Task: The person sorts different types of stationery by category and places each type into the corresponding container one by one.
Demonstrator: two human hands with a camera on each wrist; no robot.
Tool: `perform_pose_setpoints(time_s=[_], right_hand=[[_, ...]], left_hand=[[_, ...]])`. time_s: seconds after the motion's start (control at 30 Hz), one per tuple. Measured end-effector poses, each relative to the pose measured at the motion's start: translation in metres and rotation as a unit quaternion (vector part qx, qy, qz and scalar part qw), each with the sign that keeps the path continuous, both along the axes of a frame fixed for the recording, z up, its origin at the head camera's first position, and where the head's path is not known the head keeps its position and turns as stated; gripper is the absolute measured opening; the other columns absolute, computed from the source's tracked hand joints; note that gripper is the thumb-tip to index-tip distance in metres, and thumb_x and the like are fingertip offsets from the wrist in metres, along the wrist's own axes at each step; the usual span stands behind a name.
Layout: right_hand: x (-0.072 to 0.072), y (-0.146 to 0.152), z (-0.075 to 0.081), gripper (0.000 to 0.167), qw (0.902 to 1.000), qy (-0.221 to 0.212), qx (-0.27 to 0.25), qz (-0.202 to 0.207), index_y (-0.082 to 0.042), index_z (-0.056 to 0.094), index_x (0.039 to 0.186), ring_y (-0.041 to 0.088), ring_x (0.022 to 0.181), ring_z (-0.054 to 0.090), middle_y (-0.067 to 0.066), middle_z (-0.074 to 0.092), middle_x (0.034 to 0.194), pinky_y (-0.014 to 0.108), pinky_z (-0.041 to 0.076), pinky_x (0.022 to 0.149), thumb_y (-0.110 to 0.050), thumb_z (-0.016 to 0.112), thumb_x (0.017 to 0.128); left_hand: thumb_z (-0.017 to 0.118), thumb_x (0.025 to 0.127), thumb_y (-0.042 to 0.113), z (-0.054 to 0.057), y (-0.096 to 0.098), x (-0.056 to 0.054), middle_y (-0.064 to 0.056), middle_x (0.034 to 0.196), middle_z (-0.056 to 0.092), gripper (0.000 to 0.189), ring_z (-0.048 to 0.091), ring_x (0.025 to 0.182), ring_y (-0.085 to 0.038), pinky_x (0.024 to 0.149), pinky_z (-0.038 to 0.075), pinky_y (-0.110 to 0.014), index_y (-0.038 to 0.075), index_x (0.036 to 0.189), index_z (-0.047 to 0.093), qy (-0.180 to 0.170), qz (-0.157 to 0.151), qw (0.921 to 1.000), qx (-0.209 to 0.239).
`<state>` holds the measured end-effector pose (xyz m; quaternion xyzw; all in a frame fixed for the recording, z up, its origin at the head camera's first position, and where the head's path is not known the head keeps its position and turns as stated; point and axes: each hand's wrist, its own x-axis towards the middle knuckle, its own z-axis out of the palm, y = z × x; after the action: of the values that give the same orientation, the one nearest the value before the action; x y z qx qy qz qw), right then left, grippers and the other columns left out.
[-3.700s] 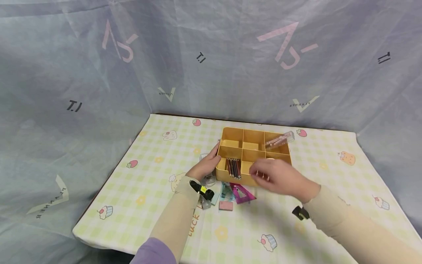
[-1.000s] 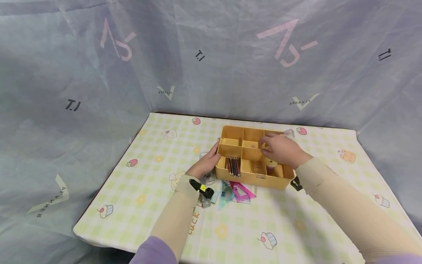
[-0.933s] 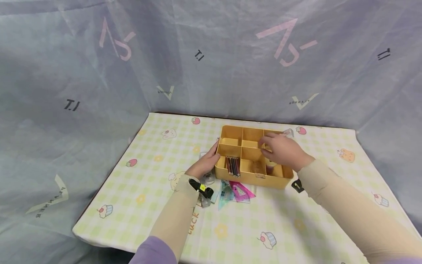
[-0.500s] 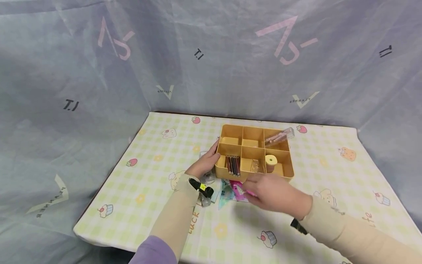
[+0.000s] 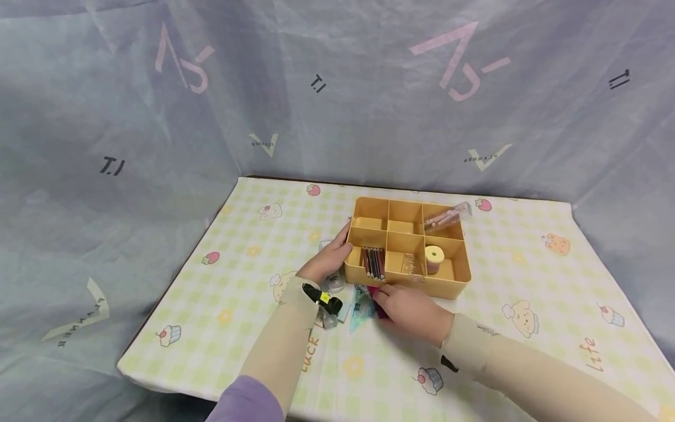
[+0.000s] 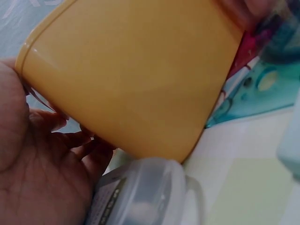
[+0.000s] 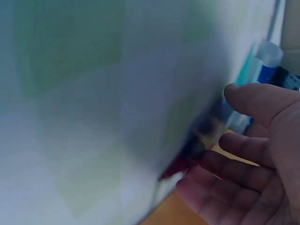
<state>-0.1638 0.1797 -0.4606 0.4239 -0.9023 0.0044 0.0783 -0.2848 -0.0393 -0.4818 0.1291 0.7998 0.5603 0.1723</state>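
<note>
Head | checked tablecloth [image 5: 195,287] under yellow tray [image 5: 448,289] | lettered grey drape [image 5: 337,129] behind

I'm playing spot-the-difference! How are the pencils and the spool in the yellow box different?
The pencils are long and thin; the spool is short and chunky. The pencils slant in a bundle; the spool stands upright. Both are in front compartments of the yellow box.

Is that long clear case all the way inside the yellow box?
No, only partly in: the clear case leans in the back right compartment, and its upper end sticks out past the rim of the yellow box.
</note>
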Motion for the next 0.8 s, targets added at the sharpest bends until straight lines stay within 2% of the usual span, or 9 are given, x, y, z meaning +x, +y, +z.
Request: perform_pose_setpoints(time_s=[0.13, 0.27, 0.47, 0.6, 0.8], right_hand=[[0.001, -0.005, -0.004, 0.032, 0.9998, 0.005, 0.014, -0.011, -0.003, 0.072, 0.104, 0.022, 0.080, 0.065, 0.008, 0.065, 0.095, 0.037, 0.058, 0.072, -0.026, 0.082, 0.085], [0.005, -0.007, -0.003, 0.026, 0.9993, 0.025, 0.027, -0.005, -0.001, 0.070, 0.104, 0.023, 0.078, 0.065, 0.010, 0.066, 0.091, 0.037, 0.058, 0.068, -0.017, 0.078, 0.086], [0.005, -0.005, -0.002, 0.022, 0.9981, 0.037, 0.045, -0.017, -0.002, 0.069, 0.112, 0.022, 0.075, 0.067, 0.008, 0.068, 0.092, 0.037, 0.059, 0.063, -0.003, 0.072, 0.090], [0.005, -0.003, -0.003, 0.023, 0.9979, 0.045, 0.043, -0.018, -0.003, 0.069, 0.114, 0.021, 0.074, 0.067, 0.008, 0.069, 0.096, 0.037, 0.059, 0.060, -0.002, 0.071, 0.091], [0.015, 0.003, -0.001, 0.013, 0.9966, 0.055, 0.061, -0.006, -0.007, 0.068, 0.103, 0.016, 0.069, 0.069, 0.006, 0.073, 0.092, 0.031, 0.057, 0.057, -0.005, 0.073, 0.091]], left_hand=[[0.034, 0.109, 0.033, 0.002, 0.001, 0.000, 0.015, 0.168, 0.005, 0.061, 0.010, 0.154, -0.019, 0.122, 0.017, -0.051, 0.048, 0.160, 0.005, 0.001, -0.003, 1.0000, -0.002], [0.034, 0.109, 0.032, 0.004, 0.002, 0.001, 0.014, 0.168, 0.006, 0.062, 0.010, 0.154, -0.020, 0.121, 0.017, -0.052, 0.046, 0.161, 0.005, 0.000, -0.005, 1.0000, 0.001], [0.034, 0.109, 0.031, 0.006, 0.002, 0.002, 0.012, 0.169, 0.005, 0.062, 0.010, 0.154, -0.021, 0.122, 0.017, -0.053, 0.044, 0.162, 0.005, -0.002, -0.004, 1.0000, 0.008], [0.033, 0.109, 0.031, 0.007, 0.002, 0.002, 0.012, 0.169, 0.005, 0.062, 0.010, 0.154, -0.022, 0.122, 0.016, -0.053, 0.042, 0.163, 0.005, -0.001, -0.002, 1.0000, 0.006], [0.034, 0.108, 0.035, 0.004, 0.000, 0.002, 0.016, 0.168, 0.005, 0.062, 0.010, 0.154, -0.019, 0.122, 0.016, -0.051, 0.045, 0.162, 0.005, -0.009, 0.003, 1.0000, -0.001]])
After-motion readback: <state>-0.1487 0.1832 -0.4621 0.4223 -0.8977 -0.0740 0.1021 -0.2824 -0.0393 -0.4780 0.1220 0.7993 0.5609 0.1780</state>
